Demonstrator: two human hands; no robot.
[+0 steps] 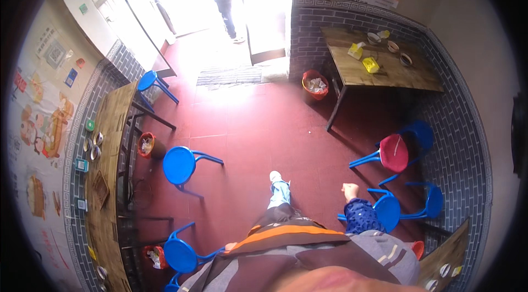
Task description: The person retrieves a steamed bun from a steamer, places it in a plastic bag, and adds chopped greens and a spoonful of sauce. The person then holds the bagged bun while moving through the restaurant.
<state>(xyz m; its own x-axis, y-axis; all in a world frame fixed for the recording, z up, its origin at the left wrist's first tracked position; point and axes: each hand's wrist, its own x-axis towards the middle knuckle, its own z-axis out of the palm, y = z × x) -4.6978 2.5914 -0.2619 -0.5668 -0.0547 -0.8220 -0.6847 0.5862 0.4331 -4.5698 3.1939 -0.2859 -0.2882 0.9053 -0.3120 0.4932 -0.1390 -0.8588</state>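
Note:
My right hand (350,191) hangs forward over the red floor, its fingers curled into a fist with nothing showing in them. A dark blue patterned sleeve (362,214) covers that forearm. Closest to it is a blue stool (386,212) at the right. Only a small part of my left hand (230,247) shows beside my striped apron, and its fingers cannot be made out. A blue stool (180,255) stands just left of it. One foot in a white shoe (275,177) is ahead of me.
Wooden tables with bowls run along the left wall (113,143) and stand far right (393,75). More stools (179,165), one with a red seat (394,153), and waste bins (315,85) line the way. A person (223,3) is at the bright doorway.

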